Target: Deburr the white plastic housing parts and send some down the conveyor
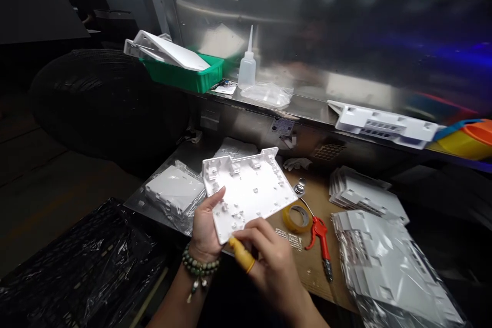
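Observation:
My left hand (204, 228) grips a white plastic housing panel (249, 189) by its near left edge, thumb on top, and holds it tilted above the bench. The panel's inner face with clips and ribs is toward me. My right hand (271, 261) touches the panel's near corner, fingers curled; a yellow rubber cot (241, 253) covers one finger. A bead bracelet (200, 268) circles my left wrist.
A tape roll (296, 217), a red air-blow gun (320, 238) and a cardboard sheet (315, 277) lie on the bench. Bagged white panels (388, 266) are stacked right, another bagged part (175, 192) left. The steel shelf holds a green bin (184, 76), a squeeze bottle (247, 64) and a white housing (384, 124).

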{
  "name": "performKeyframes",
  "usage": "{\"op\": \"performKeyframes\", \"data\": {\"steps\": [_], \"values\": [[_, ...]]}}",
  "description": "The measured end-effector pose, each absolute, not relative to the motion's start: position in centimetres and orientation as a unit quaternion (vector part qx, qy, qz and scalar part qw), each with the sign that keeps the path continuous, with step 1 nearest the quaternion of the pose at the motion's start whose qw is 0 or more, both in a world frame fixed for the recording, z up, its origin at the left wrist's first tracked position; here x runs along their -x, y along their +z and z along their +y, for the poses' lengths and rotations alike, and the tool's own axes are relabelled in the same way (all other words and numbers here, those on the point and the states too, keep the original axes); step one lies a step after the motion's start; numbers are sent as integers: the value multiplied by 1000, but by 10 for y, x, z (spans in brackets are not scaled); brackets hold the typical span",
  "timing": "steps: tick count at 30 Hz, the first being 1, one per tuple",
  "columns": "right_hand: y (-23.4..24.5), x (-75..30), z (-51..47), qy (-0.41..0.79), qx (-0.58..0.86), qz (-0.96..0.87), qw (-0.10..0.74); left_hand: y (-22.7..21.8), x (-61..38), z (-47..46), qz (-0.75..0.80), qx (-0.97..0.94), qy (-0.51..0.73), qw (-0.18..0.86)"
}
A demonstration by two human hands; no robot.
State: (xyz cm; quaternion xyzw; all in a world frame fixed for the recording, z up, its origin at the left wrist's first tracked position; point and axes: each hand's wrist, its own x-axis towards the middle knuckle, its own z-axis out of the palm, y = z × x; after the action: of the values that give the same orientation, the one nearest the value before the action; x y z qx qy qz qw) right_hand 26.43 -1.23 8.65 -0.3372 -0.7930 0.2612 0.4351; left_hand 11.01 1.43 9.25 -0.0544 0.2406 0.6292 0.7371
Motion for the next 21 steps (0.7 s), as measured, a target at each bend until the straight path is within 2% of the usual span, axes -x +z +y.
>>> {"op": "performKeyframes", "data": {"steps": [3,7,11,16,21], "values": [[78,-309,5,228,414,-760,447,78,-84,9,207,21,663,719],[77,-364,18,164,527,-675,490,64,-51,-1,57,-67,666,741],[80,-354,17,145,490,-710,486,60,-42,-12,-27,-124,632,765],[76,-334,20,112,483,-734,465,56,-40,-22,74,-104,642,756],[79,-348,15,102,459,-733,491,51,-35,-28,149,-85,676,717]]}}
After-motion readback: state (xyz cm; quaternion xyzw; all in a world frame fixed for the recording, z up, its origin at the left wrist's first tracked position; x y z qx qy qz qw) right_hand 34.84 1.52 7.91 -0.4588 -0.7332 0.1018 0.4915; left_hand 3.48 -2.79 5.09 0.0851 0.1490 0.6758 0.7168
